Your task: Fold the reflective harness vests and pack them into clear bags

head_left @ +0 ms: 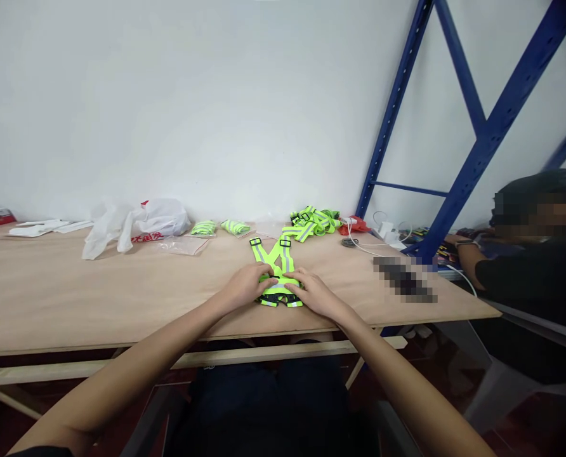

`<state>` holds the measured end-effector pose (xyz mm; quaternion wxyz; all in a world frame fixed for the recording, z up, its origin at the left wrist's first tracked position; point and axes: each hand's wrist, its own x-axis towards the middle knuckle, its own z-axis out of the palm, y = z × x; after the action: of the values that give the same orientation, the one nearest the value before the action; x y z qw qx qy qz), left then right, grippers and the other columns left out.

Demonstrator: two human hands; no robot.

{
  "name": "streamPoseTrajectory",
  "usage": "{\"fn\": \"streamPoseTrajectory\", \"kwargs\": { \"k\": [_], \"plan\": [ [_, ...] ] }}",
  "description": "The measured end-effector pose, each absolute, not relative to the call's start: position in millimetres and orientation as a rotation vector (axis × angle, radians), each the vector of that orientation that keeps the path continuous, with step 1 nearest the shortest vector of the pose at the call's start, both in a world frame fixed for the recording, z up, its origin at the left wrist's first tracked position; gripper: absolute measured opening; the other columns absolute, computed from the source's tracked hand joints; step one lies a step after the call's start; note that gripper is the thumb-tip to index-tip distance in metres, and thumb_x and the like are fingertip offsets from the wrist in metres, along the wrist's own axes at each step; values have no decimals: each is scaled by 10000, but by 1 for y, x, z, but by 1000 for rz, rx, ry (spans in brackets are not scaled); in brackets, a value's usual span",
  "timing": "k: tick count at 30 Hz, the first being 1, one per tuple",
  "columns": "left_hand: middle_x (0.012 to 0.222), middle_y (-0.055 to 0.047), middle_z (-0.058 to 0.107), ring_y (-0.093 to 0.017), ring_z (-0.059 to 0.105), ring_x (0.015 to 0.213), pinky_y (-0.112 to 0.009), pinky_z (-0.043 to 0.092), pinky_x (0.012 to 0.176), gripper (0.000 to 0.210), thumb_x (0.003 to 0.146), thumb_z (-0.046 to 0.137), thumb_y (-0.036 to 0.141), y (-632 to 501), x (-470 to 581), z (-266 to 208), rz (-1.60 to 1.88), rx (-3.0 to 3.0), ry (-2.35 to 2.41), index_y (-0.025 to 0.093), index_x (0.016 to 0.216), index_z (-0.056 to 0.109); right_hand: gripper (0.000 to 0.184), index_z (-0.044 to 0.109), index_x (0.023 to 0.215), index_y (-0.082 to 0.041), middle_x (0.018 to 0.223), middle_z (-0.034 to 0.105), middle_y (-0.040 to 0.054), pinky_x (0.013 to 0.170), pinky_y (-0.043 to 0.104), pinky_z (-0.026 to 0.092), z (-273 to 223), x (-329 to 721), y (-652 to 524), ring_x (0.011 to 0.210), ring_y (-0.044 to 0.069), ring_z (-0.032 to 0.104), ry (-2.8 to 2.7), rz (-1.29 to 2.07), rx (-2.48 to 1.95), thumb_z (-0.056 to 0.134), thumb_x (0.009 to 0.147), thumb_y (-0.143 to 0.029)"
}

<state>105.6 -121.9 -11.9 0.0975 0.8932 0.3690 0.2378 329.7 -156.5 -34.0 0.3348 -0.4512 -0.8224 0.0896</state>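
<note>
A neon yellow-green reflective vest [275, 257] made of straps with grey stripes lies on the wooden table in front of me. Its two shoulder straps with black buckles point away from me, and the waist band is folded up at the near end. My left hand [250, 284] grips the left edge of the folded band between thumb and fingers. On the opposite edge, my right hand [315, 292] holds the band in the same way. The fingertips of both hands rest on top of the fabric.
Behind the vest lie a heap of similar straps [314, 222], two bagged folded vests [203, 228], clear plastic bags [181, 245] and a white carrier bag [164, 217]. A blurred dark object [404, 279] is at right. A blue metal frame [468, 158] stands before a seated person [540, 254].
</note>
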Motion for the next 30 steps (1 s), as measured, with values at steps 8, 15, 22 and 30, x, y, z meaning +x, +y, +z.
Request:
{"fn": "streamPoseTrajectory", "kwargs": {
  "k": [8, 15, 22, 30],
  "plan": [
    [1001, -123, 633, -270, 588, 1000, -376, 479, 870, 366, 1030, 410, 337, -139, 115, -19, 479, 2964, 1372, 163, 1004, 731, 346, 617, 1299, -182, 1211, 663, 132, 971, 415, 525, -45, 322, -175, 1126, 267, 628, -2215, -187, -1290, 476, 988, -234],
    [990, -113, 652, -237, 617, 960, -336, 490, 849, 359, 1028, 399, 310, -134, 114, -22, 495, 2870, 1257, 157, 1006, 723, 377, 610, 1339, -213, 1277, 679, 127, 885, 393, 581, -44, 315, -186, 1104, 274, 672, -2255, -389, -1497, 451, 999, -250],
    [1031, -112, 700, -253, 635, 998, -343, 487, 869, 302, 991, 465, 316, -143, 111, -17, 616, 2758, 1080, 163, 1118, 691, 426, 568, 1387, -199, 1388, 612, 128, 1022, 442, 523, -40, 322, -195, 1226, 269, 625, -2300, -115, -1396, 384, 1004, -220],
    [1065, -106, 678, -240, 626, 1012, -348, 493, 886, 211, 978, 475, 255, -159, 110, -18, 687, 2700, 1007, 158, 1085, 629, 660, 334, 1545, -239, 1551, 436, 130, 1060, 468, 489, -32, 325, -221, 1379, 286, 485, -2346, 102, -1352, 561, 950, -414]
  ]
}}
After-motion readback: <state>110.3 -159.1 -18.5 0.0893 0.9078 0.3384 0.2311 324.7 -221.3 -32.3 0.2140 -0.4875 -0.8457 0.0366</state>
